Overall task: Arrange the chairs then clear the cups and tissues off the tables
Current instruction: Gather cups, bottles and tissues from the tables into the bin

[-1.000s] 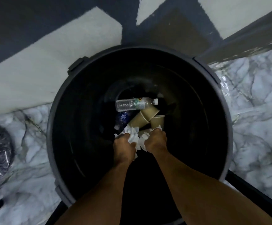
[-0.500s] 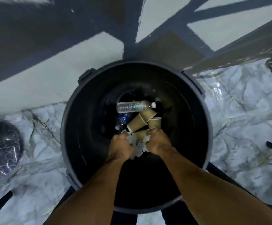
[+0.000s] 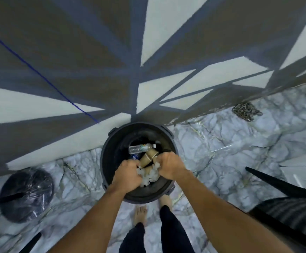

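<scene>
Both arms reach down over a round black bin [image 3: 103, 162] that stands on the marble floor [image 3: 212, 143] against a wall [image 3: 75, 52] painted in grey, brown and white shapes. The left hand [image 3: 128, 172] and the right hand [image 3: 170, 165] are curled tight, knuckles up. Between them they grip a crumpled bunch of white tissues [image 3: 148, 177], which hangs over the bin's mouth, near its front rim.

Just beyond the fingers are brown paper cups [image 3: 146, 158]. Their long axes run diagonally from lower left to upper right, and they lie close together, overlapping. I cannot tell whether the fingers hold them or whether they already lie in the bin, nor which end is the mouth.

Deeper in the bin lies a clear plastic bottle [image 3: 140, 148]. Its long axis runs almost straight across, with the white cap pointing right.

The person's bare feet [image 3: 140, 214] stand just in front of the bin. A heap of chain [image 3: 247, 111] lies by the wall at the right, and a dark round base [image 3: 26, 196] wrapped in film sits on the floor at the left.
</scene>
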Tool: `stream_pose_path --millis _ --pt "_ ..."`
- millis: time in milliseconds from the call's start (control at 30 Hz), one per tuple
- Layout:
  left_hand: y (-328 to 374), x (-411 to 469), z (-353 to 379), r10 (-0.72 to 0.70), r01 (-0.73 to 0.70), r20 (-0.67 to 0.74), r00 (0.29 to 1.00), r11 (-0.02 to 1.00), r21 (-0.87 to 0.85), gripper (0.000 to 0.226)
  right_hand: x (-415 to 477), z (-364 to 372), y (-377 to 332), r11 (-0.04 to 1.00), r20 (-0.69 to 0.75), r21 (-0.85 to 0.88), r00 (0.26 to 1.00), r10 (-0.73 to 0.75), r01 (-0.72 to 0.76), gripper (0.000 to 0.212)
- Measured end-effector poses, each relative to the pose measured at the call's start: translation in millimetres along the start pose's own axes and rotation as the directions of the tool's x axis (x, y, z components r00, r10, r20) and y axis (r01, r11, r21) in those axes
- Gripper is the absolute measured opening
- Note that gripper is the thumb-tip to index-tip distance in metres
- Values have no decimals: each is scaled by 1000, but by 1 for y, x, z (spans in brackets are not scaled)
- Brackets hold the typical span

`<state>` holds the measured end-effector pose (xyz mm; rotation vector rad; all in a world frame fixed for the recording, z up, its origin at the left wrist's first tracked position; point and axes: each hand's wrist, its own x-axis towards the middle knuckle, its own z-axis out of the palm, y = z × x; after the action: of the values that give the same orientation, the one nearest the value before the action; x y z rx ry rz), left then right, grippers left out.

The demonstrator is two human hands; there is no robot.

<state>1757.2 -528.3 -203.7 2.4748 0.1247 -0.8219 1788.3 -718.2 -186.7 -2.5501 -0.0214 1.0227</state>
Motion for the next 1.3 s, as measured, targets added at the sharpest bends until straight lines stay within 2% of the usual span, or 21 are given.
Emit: stream_pose_path --millis 100,167,300,367,467,600,700,867,1033,1133,1300 --pt "28 -29 -23 94 -93 -11 996 995 21 28 -47 -20 -7 1000 -49 -6 999 2 -2 33" --pt "43 -43 -35 176 -175 -27 984 983 49 25 -74 -26 -7 998 -108 13 993 55 -54 36" --pt "68 -66 -55 333 -322 -34 942 930 178 38 -123 -29 -9 989 -201 90 970 134 -118 33" --pt "81 -76 -58 358 -352 0 934 916 194 48 -151 -27 -3 977 -246 125 948 201 -175 32" --pt "108 -93 -50 414 -422 84 907 882 211 51 -195 -20 20 937 -283 238 905 318 -255 48" --pt "155 -127 -16 541 -595 251 803 752 282 44 -263 -5 61 856 -333 373 809 484 -358 52" --pt "193 -159 23 585 -698 391 710 657 285 54 -325 14 89 784 -349 455 725 593 -422 47" --pt "258 -221 91 650 -845 542 533 440 304 49 -421 61 130 631 -340 623 567 751 -462 34" --pt "313 -294 166 669 -938 657 347 237 254 36 -503 117 173 455 -261 761 423 868 -463 36" --pt "335 -340 211 671 -966 697 251 134 219 31 -550 146 200 391 -237 807 364 901 -443 39" --pt "364 -399 279 663 -987 735 138 28 160 44 -619 183 245 302 -195 867 289 937 -396 40"
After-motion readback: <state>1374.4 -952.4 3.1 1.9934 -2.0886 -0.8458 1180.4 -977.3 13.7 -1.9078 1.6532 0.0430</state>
